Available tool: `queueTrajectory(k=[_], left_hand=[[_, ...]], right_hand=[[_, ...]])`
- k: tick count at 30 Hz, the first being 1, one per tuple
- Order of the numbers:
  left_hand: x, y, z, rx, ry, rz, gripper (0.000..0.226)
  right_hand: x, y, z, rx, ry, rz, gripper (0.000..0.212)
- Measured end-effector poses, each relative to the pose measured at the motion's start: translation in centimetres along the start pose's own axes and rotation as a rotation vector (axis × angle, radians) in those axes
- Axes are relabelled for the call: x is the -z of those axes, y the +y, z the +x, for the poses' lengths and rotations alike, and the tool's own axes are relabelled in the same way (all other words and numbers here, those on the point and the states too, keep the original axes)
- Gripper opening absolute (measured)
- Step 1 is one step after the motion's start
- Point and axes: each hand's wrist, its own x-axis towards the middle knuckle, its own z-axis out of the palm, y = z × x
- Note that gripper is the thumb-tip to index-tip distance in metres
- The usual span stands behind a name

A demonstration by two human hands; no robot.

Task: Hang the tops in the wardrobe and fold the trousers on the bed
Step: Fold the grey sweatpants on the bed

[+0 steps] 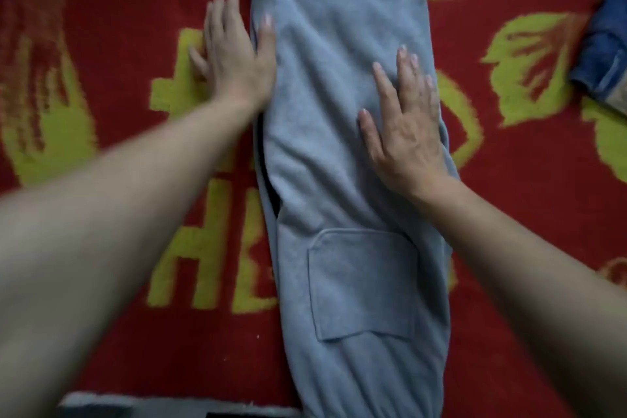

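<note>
Grey trousers (pixel 342 153) lie lengthwise down the middle of the bed, folded leg on leg, with a patch pocket (pixel 364 285) facing up near me. My left hand (pixel 234 54) lies flat at the trousers' left edge, thumb on the fabric and fingers straight on the bedspread. My right hand (pixel 405 125) presses flat on the right half of the trousers, fingers spread and straight. Neither hand holds anything.
A red bedspread (pixel 529 200) with yellow-green flowers and letters covers the bed. A folded blue denim garment (pixel 605 54) sits at the right edge. A grey strip (pixel 142 405) runs along the bed's near edge at bottom left.
</note>
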Motion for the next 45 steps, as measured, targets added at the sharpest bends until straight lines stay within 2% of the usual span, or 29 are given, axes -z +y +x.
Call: queueTrajectory(k=[2,3,6,8,10,18,21,24,27,30,33,35,39,42,45], left_hand=[[-0.9,-0.5,-7.6,-0.155,0.119,0.102,0.06],[-1.4,-1.0,-11.5,-0.246,0.103,0.16,0.058],[-3.7,-3.3,-21.2,-0.417,-0.097,0.378,0.061],[-4.8,-5.2,-25.9,-0.363,-0.205,0.487,0.067],[-5.4,-6.4,-28.7,-0.303,-0.244,0.517,0.071],[-5.0,-6.7,-30.0,-0.261,-0.25,0.447,0.07],[-4.0,-6.4,-33.0,-0.102,-0.207,0.332,0.073],[-2.8,-5.3,-37.2,0.228,-0.194,0.154,0.076],[-2.1,-4.8,-40.5,0.522,-0.247,-0.109,0.071],[-1.6,-4.5,-43.1,0.679,-0.351,-0.252,0.059],[-1.3,-5.0,-45.6,0.741,-0.399,-0.325,0.06],[-1.1,-5.4,-46.4,0.721,-0.412,-0.338,0.065],[-1.4,-6.9,-48.3,0.653,-0.511,-0.391,0.053],[-1.5,-8.9,-51.5,0.663,-0.587,-0.323,0.082],[-0.5,-10.9,-54.2,0.716,-0.658,-0.371,0.084]], right_hand=[[0.5,-0.5,-3.4,-0.028,0.009,-0.032,0.062],[0.7,-0.7,-5.2,-0.016,0.018,-0.042,0.063],[0.8,-1.0,-11.2,0.045,-0.017,-0.071,0.065],[0.2,-0.8,-15.6,0.059,-0.137,-0.132,0.068],[-0.5,-0.7,-19.4,0.05,-0.213,-0.169,0.069],[0.0,-1.1,-21.3,-0.006,-0.195,-0.093,0.07],[1.8,-1.0,-23.5,-0.1,-0.185,-0.042,0.073],[3.7,-1.0,-27.4,-0.306,-0.223,0.124,0.08],[5.6,-1.0,-29.9,-0.544,-0.341,0.355,0.085],[6.8,-0.7,-31.7,-0.775,-0.494,0.616,0.076],[6.9,-0.8,-34.2,-0.861,-0.684,0.669,0.059],[6.8,-1.0,-35.6,-0.899,-0.662,0.69,0.049],[6.2,-1.9,-38.8,-0.93,-0.587,0.714,0.036],[6.3,-3.6,-42.8,-0.991,-0.585,0.69,0.037],[7.3,-5.9,-46.5,-1.109,-0.617,0.683,0.045]])
